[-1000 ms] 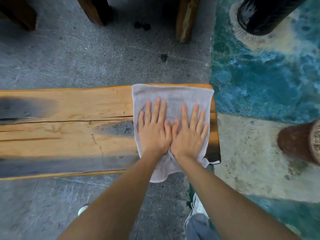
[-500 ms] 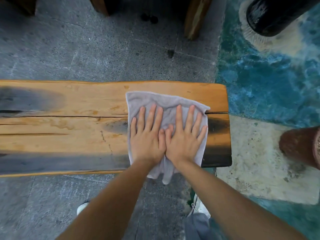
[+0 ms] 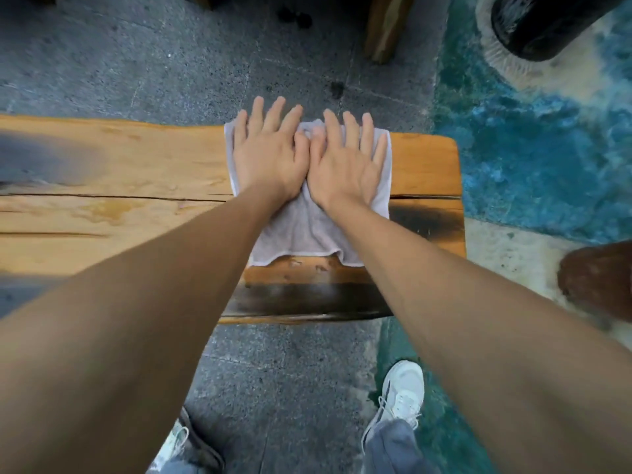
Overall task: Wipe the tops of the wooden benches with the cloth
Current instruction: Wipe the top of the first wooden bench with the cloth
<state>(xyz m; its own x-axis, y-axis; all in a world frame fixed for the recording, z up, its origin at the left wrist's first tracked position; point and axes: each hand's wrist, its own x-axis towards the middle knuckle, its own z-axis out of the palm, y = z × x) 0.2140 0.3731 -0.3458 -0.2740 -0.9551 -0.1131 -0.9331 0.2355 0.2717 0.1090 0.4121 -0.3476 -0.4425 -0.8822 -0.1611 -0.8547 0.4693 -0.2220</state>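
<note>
A pale grey cloth (image 3: 301,230) lies flat on the right end of a long wooden bench (image 3: 119,172) with dark stained patches and a lengthwise crack. My left hand (image 3: 270,155) and my right hand (image 3: 345,162) press side by side on the cloth, fingers straight. The fingertips reach past the bench's far edge. The cloth's near hem lies on the wood, short of the near edge.
Grey stone paving (image 3: 273,371) surrounds the bench. A blue-green painted floor (image 3: 533,142) lies to the right, with a black post (image 3: 540,25) far right and a brown stump (image 3: 598,275) near right. A wooden leg (image 3: 386,25) stands beyond. My white shoes (image 3: 403,391) are below.
Both hands have pushed the cloth away from me across the bench, from the near edge to the far edge. The cloth's hanging near end now lies on the wood.
</note>
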